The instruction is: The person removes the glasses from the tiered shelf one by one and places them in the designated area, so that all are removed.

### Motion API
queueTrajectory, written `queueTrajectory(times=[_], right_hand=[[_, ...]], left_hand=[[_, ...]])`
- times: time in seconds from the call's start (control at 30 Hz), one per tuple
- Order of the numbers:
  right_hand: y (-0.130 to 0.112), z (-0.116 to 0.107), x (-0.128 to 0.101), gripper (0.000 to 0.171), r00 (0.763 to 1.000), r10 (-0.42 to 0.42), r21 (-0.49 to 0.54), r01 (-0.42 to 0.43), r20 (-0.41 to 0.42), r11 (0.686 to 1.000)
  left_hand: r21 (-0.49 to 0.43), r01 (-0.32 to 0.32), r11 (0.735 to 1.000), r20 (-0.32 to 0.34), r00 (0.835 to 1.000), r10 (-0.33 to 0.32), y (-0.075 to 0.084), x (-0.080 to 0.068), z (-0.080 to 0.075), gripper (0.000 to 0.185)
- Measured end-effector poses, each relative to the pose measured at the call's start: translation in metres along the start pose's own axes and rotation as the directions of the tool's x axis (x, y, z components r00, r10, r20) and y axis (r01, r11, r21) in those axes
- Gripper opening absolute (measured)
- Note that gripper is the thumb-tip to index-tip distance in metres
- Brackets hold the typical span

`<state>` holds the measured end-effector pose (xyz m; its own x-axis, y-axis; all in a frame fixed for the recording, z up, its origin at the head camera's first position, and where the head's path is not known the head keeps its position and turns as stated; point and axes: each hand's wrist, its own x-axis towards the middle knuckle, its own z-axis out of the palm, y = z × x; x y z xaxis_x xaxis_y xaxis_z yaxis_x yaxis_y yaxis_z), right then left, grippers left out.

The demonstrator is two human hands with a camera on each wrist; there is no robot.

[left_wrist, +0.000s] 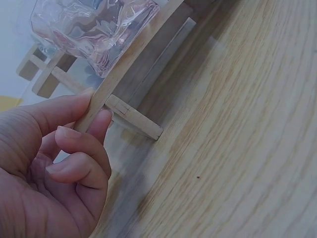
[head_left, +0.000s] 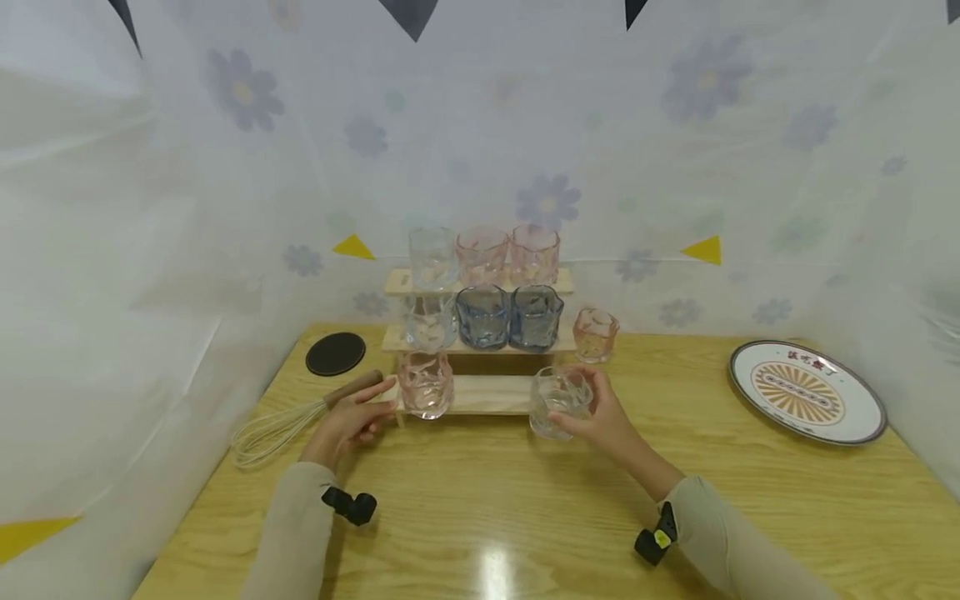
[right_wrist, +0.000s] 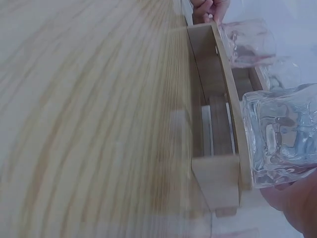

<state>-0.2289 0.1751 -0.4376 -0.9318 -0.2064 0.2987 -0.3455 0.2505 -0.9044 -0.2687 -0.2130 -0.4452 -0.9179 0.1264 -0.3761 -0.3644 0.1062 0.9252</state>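
Seven glasses already fill the three-tier wooden rack; right hand grips a clear faceted glass at its bottom step, left hand pinches the rack's end; one pink tumbler waits on the table

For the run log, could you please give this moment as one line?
left hand: pinches wooden rack end | right hand: holds clear glass at bottom shelf | pink glass: on bottom shelf
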Motion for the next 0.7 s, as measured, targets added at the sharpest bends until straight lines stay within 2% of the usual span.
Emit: queueTrajectory(times=[0.2,0.4,0.53,0.7], right_hand=[[0.003,-0.033,-0.009,0.068,0.997,0.050,-0.092,-0.055,-0.059,0.994],[0.016,-0.063,-0.012,0.073,0.985,0.121,-0.095,-0.133,-0.123,0.987],[0.022,-0.079,-0.011,0.079,0.970,0.180,-0.121,-0.201,-0.166,0.972],[0.034,-0.097,-0.005,0.082,0.944,0.199,-0.148,-0.244,-0.264,0.958]], left_hand=[[-0.008,0.006,1.000,0.005,1.000,-0.006,-0.001,0.001,-0.001,0.061],[-0.015,0.010,1.000,0.003,1.000,-0.010,0.000,-0.002,0.000,0.060],[-0.011,0.007,1.000,0.008,1.000,-0.007,0.000,-0.002,-0.001,0.060],[-0.008,0.000,1.000,0.005,1.000,0.000,0.000,-0.002,0.000,0.060]])
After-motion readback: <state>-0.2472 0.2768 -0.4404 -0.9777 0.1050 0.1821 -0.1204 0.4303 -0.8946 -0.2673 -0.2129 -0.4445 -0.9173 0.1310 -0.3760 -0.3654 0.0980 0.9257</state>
